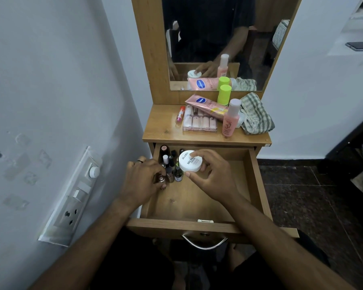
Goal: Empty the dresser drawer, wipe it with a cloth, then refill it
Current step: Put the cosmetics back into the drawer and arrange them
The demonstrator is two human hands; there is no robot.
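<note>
1. While the pulled-out wooden dresser drawer [258,185] stands open, a round white plastic jar [189,161] printed with nail-polish lettering sits tilted above its back left part, pinched by the right hand [210,174]: fingers curl over the jar's far rim and the thumb presses its near edge.
2. Just left of the jar, a cluster of small nail polish bottles [169,164] stands upright in the drawer's back left corner.
3. Curled fingers of the left hand [143,181], which wears a ring, grip one small bottle with a rounded brownish cap [161,178] at the cluster's front.
4. Most of the drawer floor is bare wood.
5. On the dresser top [159,126] lie a pink tube [205,105], a pink bottle with a white cap [231,118], a green-capped container [224,94], a clear case [199,122] and a green checked cloth [256,114], crumpled at the right.
</note>
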